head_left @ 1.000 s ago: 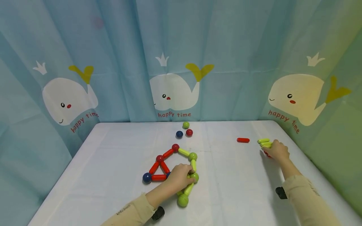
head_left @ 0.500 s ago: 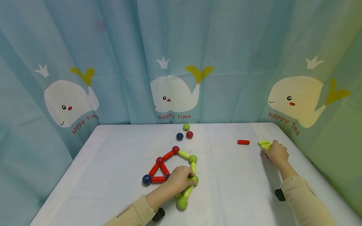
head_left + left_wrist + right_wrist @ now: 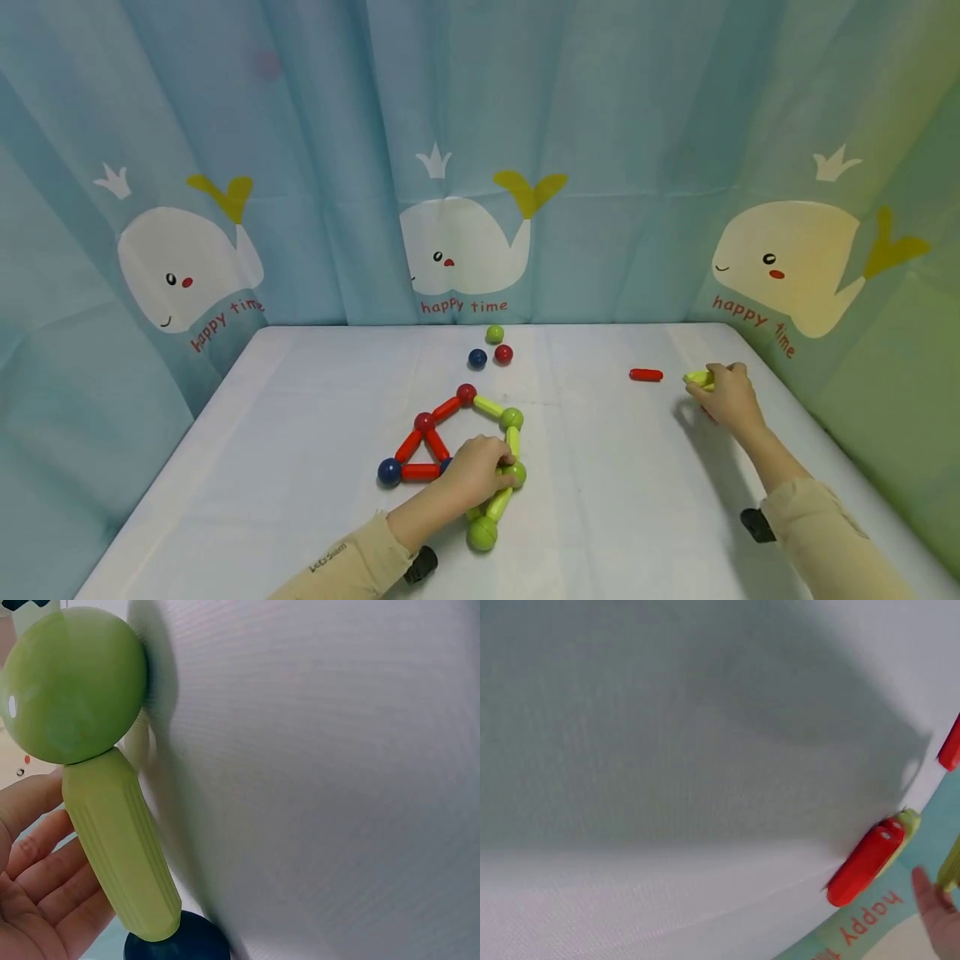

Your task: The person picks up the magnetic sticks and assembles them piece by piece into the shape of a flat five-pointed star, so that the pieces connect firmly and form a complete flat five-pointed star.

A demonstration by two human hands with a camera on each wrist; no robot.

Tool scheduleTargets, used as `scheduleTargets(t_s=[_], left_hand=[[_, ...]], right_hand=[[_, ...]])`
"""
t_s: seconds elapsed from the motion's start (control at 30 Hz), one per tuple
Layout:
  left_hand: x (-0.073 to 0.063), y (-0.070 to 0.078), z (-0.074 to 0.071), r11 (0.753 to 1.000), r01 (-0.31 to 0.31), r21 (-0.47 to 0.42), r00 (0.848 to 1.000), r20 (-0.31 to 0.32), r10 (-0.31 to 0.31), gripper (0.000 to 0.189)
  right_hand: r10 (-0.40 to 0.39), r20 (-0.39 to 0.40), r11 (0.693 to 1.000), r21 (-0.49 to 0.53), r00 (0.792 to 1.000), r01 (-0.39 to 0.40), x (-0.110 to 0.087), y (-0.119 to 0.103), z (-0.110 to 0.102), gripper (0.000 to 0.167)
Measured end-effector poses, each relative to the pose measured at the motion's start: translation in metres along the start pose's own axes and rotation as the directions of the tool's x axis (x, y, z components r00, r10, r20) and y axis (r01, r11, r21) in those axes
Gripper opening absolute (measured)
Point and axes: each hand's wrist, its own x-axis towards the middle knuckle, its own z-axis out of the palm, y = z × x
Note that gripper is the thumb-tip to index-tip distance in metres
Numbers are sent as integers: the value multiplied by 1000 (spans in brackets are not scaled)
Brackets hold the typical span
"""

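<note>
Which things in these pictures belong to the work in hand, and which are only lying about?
In the work:
joined shape of balls and rods, held by the left hand
light green rod, pinched by the right hand

Lying about, perhaps spares:
lone red rod
other rods near the right hand
loose green ball, loose red ball, loose blue ball

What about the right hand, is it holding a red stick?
No, the right hand is pinching a yellow-green stick instead.
</note>
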Motion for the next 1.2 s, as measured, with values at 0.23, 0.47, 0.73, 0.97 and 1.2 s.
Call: scheduleTargets(t_s=[0.23, 0.47, 0.73, 0.97, 1.2], left_hand=[[1, 1, 0, 1000, 22, -7, 1000, 15, -22, 21], [0, 1, 0, 1000, 10, -4, 1000, 15, -10, 22], [0, -2, 0, 1000, 0, -30, 1000, -8, 0, 21], [0, -2, 1, 999, 16, -51, 1000, 0, -16, 21], [-1, -2, 0, 999, 4, -41, 1000, -19, -4, 20]], right_hand=[[-125, -110, 985, 106, 986, 137, -4, -19, 4, 32], [-166, -91, 961, 208, 982, 182, -7, -36, 10, 31], [-152, -13, 934, 325, 988, 148, -13, -62, 19, 21], [-205, 66, 915, 366, 976, 168, -20, -88, 29, 14], [-275, 201, 894, 413, 940, 174, -26, -116, 45, 25]])
